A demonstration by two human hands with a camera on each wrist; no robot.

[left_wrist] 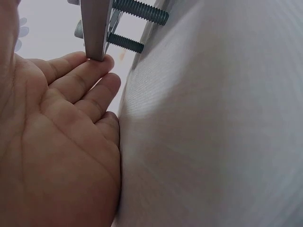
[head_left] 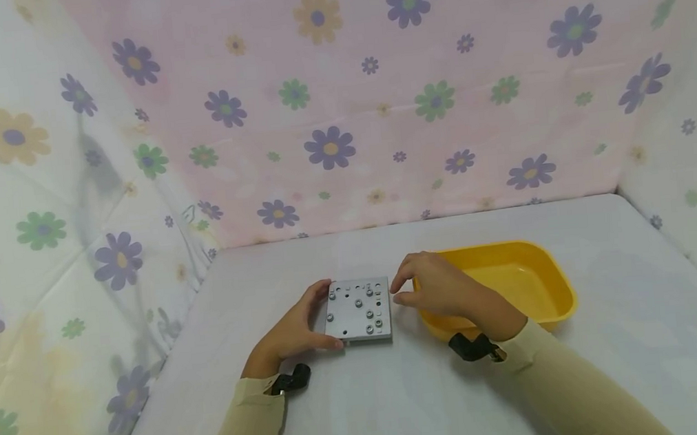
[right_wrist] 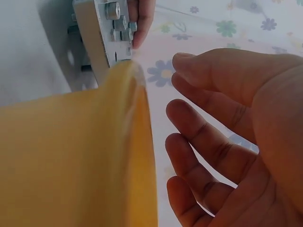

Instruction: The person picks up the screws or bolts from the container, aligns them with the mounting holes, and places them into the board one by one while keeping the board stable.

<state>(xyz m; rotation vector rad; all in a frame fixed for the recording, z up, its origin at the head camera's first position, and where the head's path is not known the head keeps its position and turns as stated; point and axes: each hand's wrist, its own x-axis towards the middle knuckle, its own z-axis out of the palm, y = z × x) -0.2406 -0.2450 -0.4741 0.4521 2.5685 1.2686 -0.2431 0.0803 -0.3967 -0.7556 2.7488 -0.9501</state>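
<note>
My left hand [head_left: 290, 330] holds a square silver metal plate [head_left: 346, 320] by its left side, thumb at the near corner and fingers at the far one. Several socket-head bolts [head_left: 359, 303] stand in the plate among bare holes. Below it, threaded bolt ends [left_wrist: 142, 10] stick out over the white cloth in the left wrist view, where fingertips [left_wrist: 108, 64] touch the plate's edge. My right hand [head_left: 432, 283], fingers loosely bent and holding nothing, hovers between the plate and a yellow plastic tray [head_left: 561, 275], over its left rim.
The tray stands on the white-covered table [head_left: 365, 409], right of the plate; its visible floor is bare. Flower-patterned cloth walls [head_left: 378, 125] rise behind and at both sides. Black wrist mounts [head_left: 473, 346] sit at both sleeve cuffs.
</note>
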